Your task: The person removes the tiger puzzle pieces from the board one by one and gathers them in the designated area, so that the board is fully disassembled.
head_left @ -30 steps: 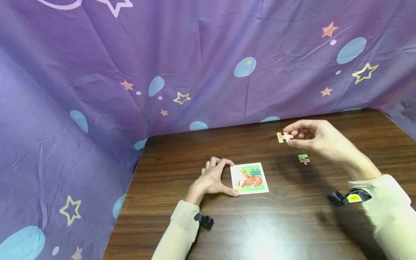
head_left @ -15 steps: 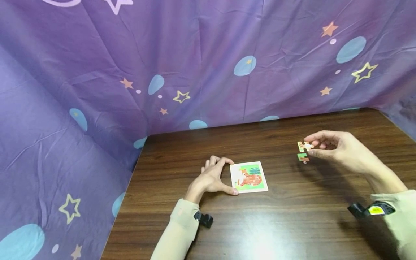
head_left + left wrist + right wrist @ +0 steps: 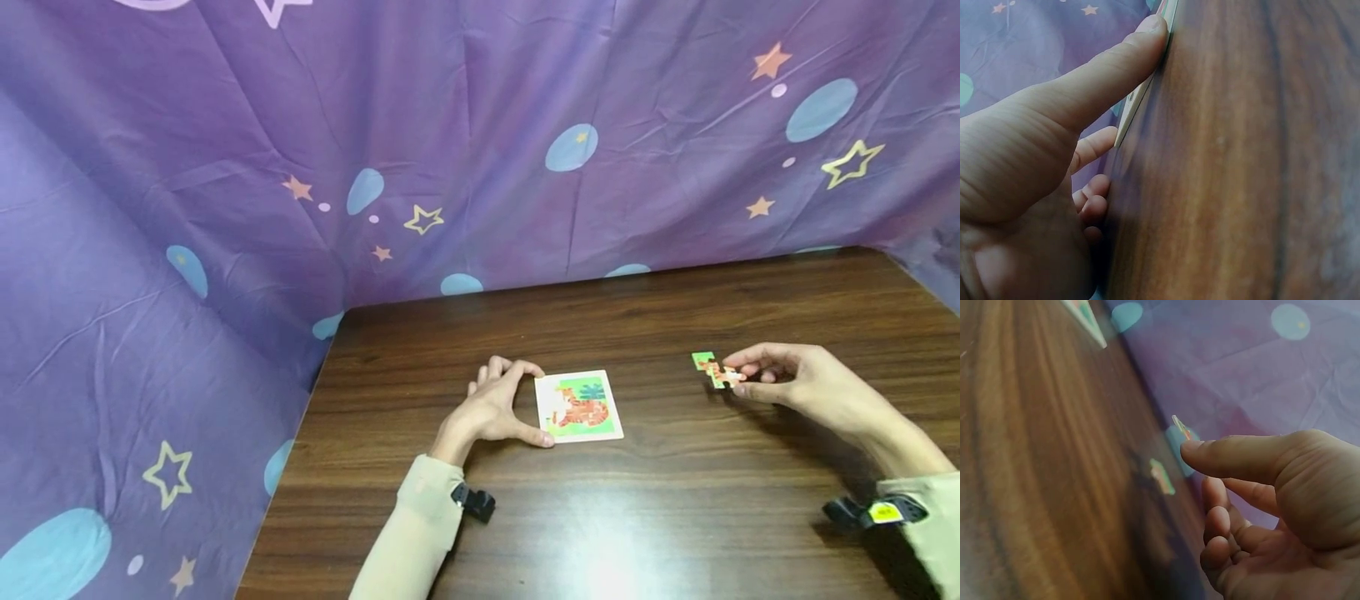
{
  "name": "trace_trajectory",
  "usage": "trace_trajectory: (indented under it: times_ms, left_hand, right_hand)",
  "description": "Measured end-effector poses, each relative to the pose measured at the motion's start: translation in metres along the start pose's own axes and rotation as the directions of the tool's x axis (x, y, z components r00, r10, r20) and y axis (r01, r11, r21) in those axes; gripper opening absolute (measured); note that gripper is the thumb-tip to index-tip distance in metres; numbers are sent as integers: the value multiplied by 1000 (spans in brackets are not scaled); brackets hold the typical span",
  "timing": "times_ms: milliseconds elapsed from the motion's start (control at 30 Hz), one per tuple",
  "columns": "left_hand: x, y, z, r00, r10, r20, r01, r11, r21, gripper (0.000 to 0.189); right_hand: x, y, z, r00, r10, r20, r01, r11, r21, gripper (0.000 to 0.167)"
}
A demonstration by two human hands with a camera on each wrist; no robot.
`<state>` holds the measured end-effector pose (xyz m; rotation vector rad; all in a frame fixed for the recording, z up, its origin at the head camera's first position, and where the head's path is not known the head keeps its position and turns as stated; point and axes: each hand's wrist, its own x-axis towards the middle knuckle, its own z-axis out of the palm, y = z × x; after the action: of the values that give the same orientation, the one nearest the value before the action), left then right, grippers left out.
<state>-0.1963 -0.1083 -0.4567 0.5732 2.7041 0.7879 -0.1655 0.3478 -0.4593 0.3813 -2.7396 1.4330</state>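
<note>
My left hand holds the left side of a square puzzle board with a white border and an orange tiger picture. Its thumb is at the near corner and the index finger at the far one, as the left wrist view also shows. Over the table to the right, my right hand pinches a jigsaw piece, mostly white and orange, between thumb and forefinger. A second jigsaw piece, green and orange, lies on the table; the held one overlaps it in the head view. From the right wrist, the held piece appears raised above the table.
The dark wooden table ends at a purple curtain with stars and blue ovals, which hangs along the back and left. A bright reflection shows on the table's near part. Each wrist wears a small black camera.
My right hand has moved right and toward me with the jigsaw piece, down close to the second piece. My left hand stays at the puzzle board.
</note>
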Motion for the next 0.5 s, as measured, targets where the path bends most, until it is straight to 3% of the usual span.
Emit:
trace_trajectory:
  times_ms: [500]
  left_hand:
    - [2,0,0,1000,-11,4,11,1000,16,103]
  right_hand:
    - [-4,15,12,999,-46,12,47,995,-88,26]
